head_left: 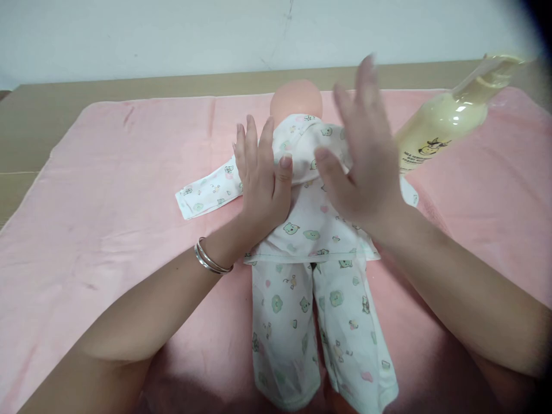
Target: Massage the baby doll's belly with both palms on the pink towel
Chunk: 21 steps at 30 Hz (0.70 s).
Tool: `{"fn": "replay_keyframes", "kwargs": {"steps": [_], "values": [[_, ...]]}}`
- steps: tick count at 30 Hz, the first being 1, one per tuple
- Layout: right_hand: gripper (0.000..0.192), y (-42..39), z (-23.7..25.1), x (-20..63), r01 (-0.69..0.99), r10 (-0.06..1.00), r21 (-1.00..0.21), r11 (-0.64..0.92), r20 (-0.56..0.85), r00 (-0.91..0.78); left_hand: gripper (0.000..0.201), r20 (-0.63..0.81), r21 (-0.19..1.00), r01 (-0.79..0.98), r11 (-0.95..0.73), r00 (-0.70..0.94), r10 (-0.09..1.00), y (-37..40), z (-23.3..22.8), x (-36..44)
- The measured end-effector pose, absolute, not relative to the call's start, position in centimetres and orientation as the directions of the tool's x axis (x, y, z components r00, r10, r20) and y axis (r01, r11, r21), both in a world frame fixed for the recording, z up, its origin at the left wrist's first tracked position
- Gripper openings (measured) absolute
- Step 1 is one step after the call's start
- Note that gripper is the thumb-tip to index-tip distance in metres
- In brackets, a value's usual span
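Fingers of the left hand (261, 181) lie flat and together on the baby doll in white animal-print cotton clothes (308, 230); the right hand (364, 164) hovers spread, holding nothing. The doll lies mid-scene on a pink towel (107, 230) covering a tan table (43, 115); white wall far.

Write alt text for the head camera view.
Two open hands, left hand and right hand, hover over a baby doll in printed pyjamas lying on a pink blanket. A cream lotion bottle stands at right.

The right hand (366, 167) is motion-blurred; the bottle (448, 121) tip fades into the dark corner; the doll (302, 230) face is hidden.
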State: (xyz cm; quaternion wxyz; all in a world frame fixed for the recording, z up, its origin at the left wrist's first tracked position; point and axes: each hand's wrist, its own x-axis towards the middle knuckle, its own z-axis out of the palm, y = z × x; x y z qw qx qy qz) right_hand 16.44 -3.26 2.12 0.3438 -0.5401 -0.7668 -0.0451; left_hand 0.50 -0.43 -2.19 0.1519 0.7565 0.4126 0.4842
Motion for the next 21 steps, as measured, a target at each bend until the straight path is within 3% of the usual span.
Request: {"fn": "replay_keyframes", "kwargs": {"steps": [4, 10, 16, 21], "values": [[0.047, -2.8, 1.2, 15.9, 0.852, 0.909, -0.359, 0.381, 0.316, -0.273, 0.060, 0.602, 0.627, 0.479, -0.615, 0.203, 0.772, -0.2, -2.5, 0.4], [0.045, -3.6, 2.7, 15.8, 0.850, 0.878, -0.386, 0.359, 0.448, -0.167, 0.059, 0.604, 0.619, 0.481, -0.620, 0.212, 0.768, -0.1, -2.7, 0.3], [0.047, -3.0, 1.3, 15.3, 0.843, 0.890, -0.372, 0.389, 0.387, -0.240, 0.055, 0.628, 0.595, 0.503, -0.626, 0.195, 0.753, -0.2, -2.7, 0.3], [0.052, -3.2, 1.6, 15.3, 0.841, 0.847, -0.360, 0.403, 0.495, -0.194, 0.054, 0.649, 0.555, 0.529, -0.642, 0.209, 0.732, -0.2, -2.8, 0.0]]}}
